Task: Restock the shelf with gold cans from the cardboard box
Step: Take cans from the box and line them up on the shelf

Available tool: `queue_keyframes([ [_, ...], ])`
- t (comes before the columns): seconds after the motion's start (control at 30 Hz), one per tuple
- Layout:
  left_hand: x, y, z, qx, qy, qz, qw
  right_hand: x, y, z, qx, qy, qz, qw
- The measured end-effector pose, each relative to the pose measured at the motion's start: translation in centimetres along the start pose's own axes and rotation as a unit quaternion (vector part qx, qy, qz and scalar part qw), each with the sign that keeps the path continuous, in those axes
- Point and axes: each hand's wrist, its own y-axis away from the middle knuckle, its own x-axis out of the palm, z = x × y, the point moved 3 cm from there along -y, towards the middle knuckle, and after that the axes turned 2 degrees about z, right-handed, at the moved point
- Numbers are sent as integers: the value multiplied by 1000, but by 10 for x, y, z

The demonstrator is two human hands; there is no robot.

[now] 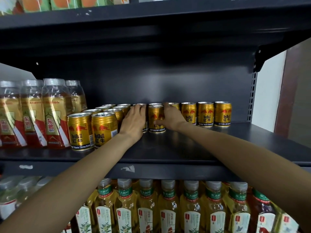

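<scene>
Reaching deep onto the dark shelf [185, 148], both bare hands bracket one upright gold can [156, 119] standing in the second row. The left hand [133, 122] wraps a neighbouring can, mostly hidden behind it; the right hand [170, 117] cups the gold can's right side, thumb across its front. Further gold cans [206, 114] line the back row, bottles [52, 113] stand at left.

Both bare forearms are reaching forward and converging. Left hand [133, 122] is lying back-up, fingers extended and close together. Right hand [170, 117] is curling, thumb pointing left, fingers arching forward. Hands are sitting near each other, not touching.
</scene>
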Motion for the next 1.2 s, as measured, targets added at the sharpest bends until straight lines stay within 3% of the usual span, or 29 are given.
queue_keyframes([
  [0.23,2,1,1,5,23,-4,1000,2,2,-3,1,-29,12,1000],
  [0.57,0,3,-1,6,42,0,999,-3,22,-9,24,-41,143,989],
  [0.87,-3,2,-2,2,57,25,998,-12,28,0,35,-51,167,984],
  [0.97,-22,5,-5,11,63,28,998,-33,45,6,1,-57,117,991],
  [1.07,-54,21,-17,37,99,28,994,-56,75,9,-42,-71,19,996],
  [1.2,-100,83,-40,67,165,-70,982,-74,142,15,-98,-173,-125,972],
])
